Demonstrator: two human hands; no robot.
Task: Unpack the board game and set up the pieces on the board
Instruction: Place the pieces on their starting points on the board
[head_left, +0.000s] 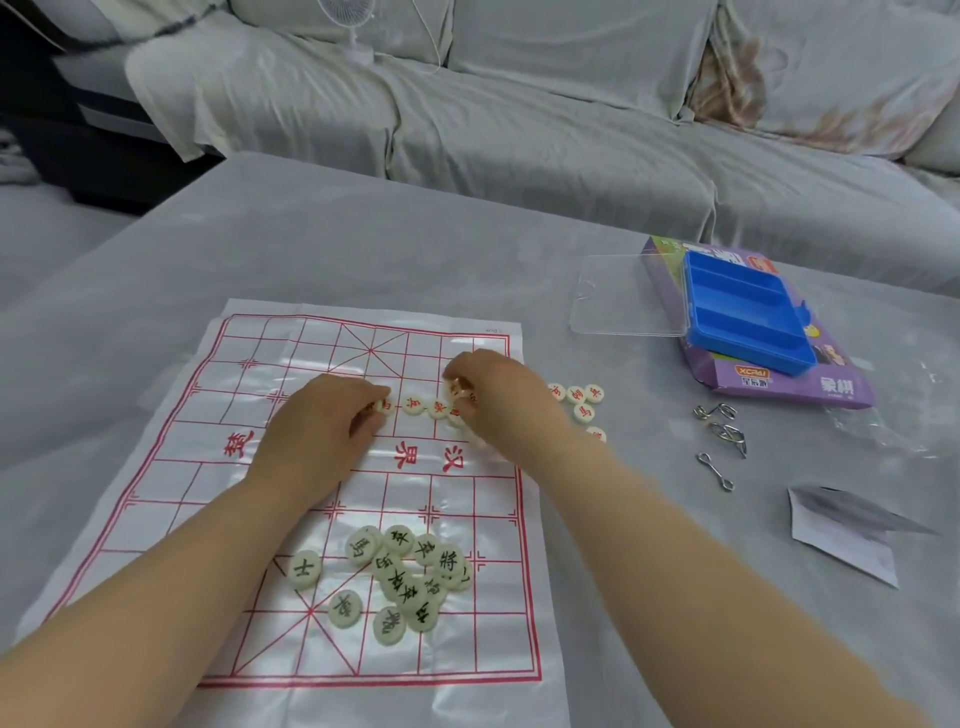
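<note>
Red pieces (414, 405) pinched by left hand (317, 431) and right hand (498, 400); blue tray (744, 297) empty.

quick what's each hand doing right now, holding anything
Left hand: pinches a red-lettered piece on the board.
Right hand: fingers curled round a second red piece, farther right.

Board (182, 499): white sheet, red grid, flat, toward the tabletop's near-left corner. Black-marked pieces (400, 571) heaped on its near half. Red-marked pieces (426, 408) in a row mid-board, a few just off its right side. Blue tray (748, 312) empty, toward the tabletop's right edge.
</note>
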